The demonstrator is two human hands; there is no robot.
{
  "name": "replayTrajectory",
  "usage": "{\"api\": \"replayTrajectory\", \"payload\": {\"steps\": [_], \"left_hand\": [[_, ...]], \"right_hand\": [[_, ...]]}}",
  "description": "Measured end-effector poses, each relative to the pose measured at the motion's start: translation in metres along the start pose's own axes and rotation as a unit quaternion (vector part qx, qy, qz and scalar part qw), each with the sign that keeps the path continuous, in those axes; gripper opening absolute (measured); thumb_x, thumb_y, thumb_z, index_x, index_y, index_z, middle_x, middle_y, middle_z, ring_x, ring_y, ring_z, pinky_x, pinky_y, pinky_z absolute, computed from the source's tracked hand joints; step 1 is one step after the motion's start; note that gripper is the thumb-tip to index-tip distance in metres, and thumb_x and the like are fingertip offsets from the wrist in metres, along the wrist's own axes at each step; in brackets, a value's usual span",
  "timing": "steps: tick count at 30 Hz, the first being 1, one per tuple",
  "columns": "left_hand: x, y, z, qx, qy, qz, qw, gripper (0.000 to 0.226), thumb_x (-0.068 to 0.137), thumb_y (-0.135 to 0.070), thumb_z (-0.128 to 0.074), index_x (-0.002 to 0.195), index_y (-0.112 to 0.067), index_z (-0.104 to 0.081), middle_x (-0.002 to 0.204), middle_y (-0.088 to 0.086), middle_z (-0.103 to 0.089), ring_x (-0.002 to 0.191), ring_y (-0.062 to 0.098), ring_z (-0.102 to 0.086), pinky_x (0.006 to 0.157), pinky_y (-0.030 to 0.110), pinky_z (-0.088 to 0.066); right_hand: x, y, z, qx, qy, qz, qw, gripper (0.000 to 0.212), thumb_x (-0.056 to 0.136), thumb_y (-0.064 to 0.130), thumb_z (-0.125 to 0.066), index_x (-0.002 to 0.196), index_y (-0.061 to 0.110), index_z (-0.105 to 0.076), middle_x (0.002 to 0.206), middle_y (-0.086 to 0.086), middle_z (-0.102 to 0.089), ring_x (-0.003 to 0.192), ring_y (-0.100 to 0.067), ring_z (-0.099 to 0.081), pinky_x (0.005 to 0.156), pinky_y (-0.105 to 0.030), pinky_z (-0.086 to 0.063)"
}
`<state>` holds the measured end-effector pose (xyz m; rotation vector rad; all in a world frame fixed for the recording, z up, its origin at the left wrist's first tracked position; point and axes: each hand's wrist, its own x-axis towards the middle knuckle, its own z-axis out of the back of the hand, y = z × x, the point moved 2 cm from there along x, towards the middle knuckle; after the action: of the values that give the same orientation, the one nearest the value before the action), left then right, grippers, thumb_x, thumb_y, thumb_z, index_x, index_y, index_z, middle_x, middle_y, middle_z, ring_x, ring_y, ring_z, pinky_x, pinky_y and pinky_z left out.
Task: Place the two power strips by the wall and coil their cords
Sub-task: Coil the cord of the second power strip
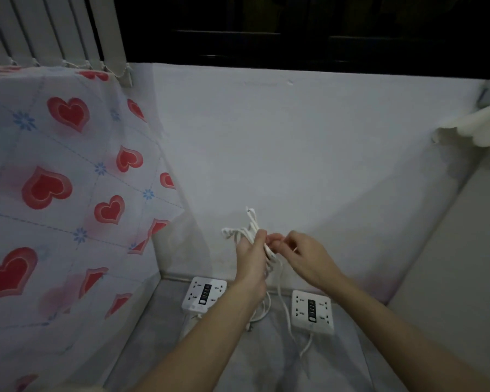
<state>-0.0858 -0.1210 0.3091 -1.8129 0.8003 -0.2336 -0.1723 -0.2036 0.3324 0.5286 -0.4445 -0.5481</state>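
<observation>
Head view: a white cord [255,236] is being bundled above two power strips set on the floor by the wall [294,165].

The loops are clenched in the left hand [251,258], while a strand is pinched by the fingertips of the right hand [300,256]. The left power strip [204,297] and the right power strip [311,311] lie flat at the floor's far edge, near the corner by the heart-patterned cloth [68,193]. Even loops should probably be kept, with slack fed gently so the strip on the floor is not dragged.
</observation>
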Motion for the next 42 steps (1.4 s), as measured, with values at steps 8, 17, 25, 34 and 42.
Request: {"api": "replayTrajectory", "payload": {"steps": [8,17,25,34,42], "left_hand": [[-0.017,0.039,-0.072,0.358,0.14,-0.242,0.891,0.026,0.101,-0.021,-0.041,0.124,-0.009,-0.047,0.087,0.017,-0.069,0.067,0.032,-0.065,0.06,0.038,-0.055],[0.01,0.204,-0.138,0.683,0.267,-0.301,0.609,0.035,0.097,-0.012,-0.039,0.13,-0.003,-0.045,0.114,0.016,-0.066,0.099,0.033,-0.065,0.08,0.043,-0.048],[0.042,0.329,-0.132,0.7,0.363,-0.276,0.55,0.054,0.059,-0.047,-0.076,0.11,-0.032,-0.07,0.082,-0.015,-0.074,0.074,-0.002,-0.067,0.071,0.013,-0.049],[0.102,0.437,-0.132,0.728,0.359,-0.268,0.519,0.057,0.082,-0.028,-0.057,0.135,-0.009,-0.051,0.125,0.005,-0.064,0.119,0.022,-0.058,0.118,0.038,-0.026],[0.117,0.472,-0.131,0.757,0.327,-0.276,0.494,0.063,0.095,-0.027,-0.043,0.15,-0.005,-0.023,0.149,0.013,-0.041,0.14,0.029,-0.036,0.121,0.042,-0.011]], "right_hand": [[-0.006,-0.071,0.056,0.521,0.157,-0.126,0.83,0.041,0.075,0.048,-0.067,0.104,0.019,-0.07,0.094,-0.006,-0.07,0.081,-0.014,-0.067,0.071,-0.027,-0.057],[-0.064,-0.228,-0.006,0.413,-0.166,-0.341,0.828,0.017,0.094,0.014,-0.057,0.087,0.001,-0.065,0.08,-0.019,-0.07,0.076,-0.027,-0.066,0.075,-0.038,-0.052],[-0.105,-0.357,-0.088,0.402,-0.256,-0.445,0.758,0.023,0.098,0.011,-0.047,0.107,-0.008,-0.056,0.103,-0.03,-0.064,0.092,-0.028,-0.06,0.085,-0.038,-0.049],[-0.078,-0.445,-0.14,0.424,-0.245,-0.505,0.711,0.033,0.099,0.017,-0.046,0.068,0.006,-0.05,0.077,-0.019,-0.052,0.078,-0.029,-0.051,0.077,-0.038,-0.042],[-0.071,-0.488,-0.155,0.117,-0.107,-0.526,0.836,0.038,0.1,0.024,-0.044,0.12,-0.005,-0.054,0.123,-0.026,-0.059,0.117,-0.03,-0.058,0.097,-0.035,-0.04]]}}
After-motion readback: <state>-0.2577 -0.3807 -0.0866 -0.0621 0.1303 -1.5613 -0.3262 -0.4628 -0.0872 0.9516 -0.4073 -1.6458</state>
